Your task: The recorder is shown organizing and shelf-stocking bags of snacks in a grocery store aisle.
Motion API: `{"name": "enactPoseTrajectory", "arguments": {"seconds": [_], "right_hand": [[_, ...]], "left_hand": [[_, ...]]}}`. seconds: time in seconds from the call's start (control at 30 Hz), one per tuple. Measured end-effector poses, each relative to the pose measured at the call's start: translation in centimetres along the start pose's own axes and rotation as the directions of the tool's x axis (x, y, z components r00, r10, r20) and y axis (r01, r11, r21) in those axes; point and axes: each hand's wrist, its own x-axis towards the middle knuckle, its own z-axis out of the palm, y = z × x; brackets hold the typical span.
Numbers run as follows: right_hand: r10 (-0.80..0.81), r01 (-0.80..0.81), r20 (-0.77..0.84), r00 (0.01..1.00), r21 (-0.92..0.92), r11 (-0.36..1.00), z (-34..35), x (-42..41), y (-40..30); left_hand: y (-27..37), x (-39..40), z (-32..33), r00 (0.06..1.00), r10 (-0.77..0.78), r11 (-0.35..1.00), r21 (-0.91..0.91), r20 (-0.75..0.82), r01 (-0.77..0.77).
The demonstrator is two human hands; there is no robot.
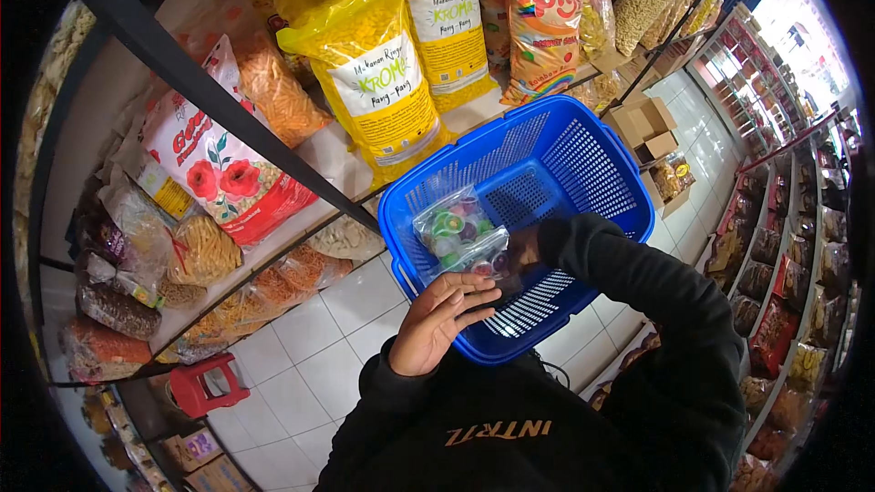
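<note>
A blue plastic basket (472,350) with perforated walls is in front of me. Inside it, along the left wall, are clear zip bags (454,222) of small round items in green, white and purple. A second clear zip bag (487,251) overlaps them nearer to me. My left hand (444,318) is over the basket's near-left rim, fingers spread, their tips by that nearer bag. Whether they touch it is unclear. My right hand (525,249) reaches down into the basket beside the same bag. Shadow and the black sleeve hide most of its fingers, so any grip cannot be made out.
Beyond the basket, a shelf holds large yellow snack bags (383,82), an orange snack bag (543,34) and a red-and-white bag (225,171). A black shelf post (225,102) slants at left. A red stool (208,386), open cardboard boxes (639,126) and packed racks (779,287) flank the tiled floor.
</note>
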Motion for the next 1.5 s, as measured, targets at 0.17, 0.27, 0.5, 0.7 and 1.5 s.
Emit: {"name": "enactPoseTrajectory", "arguments": {"seconds": [0.17, 0.27, 0.5, 0.7, 1.5], "right_hand": [[-0.155, 0.167, -0.148, 0.977, 0.068, 0.984, -0.3, -2.9, 0.9], [-0.232, 0.268, -0.262, 0.937, 0.109, 0.957, -0.9, -7.3, -0.4], [-0.29, 0.529, -0.467, 0.835, 0.538, 0.656, 0.7, -17.6, -5.5], [-0.381, 0.787, -0.691, 0.614, 0.569, 0.238, 7.5, -20.7, -7.9], [0.691, 0.913, -0.706, -0.157, 0.162, 0.373, 44.9, -24.2, -6.7]], "left_hand": [[0.1, -0.9, 0.4, 0.999, 0.044, 0.999, 0.015, -0.033, -0.043], [0.1, -1.6, 0.2, 0.995, 0.072, 0.996, 0.06, -0.065, -0.068], [-1.1, -2.8, 3.5, 0.887, 0.386, 0.829, 0.518, -0.255, -0.212], [-1.7, -2.3, 7.2, 0.932, 0.356, 0.79, 0.509, 0.073, -0.342], [-21.3, -7.9, 14.2, 0.702, -0.586, 0.774, 0.536, 0.404, 0.337]]}}
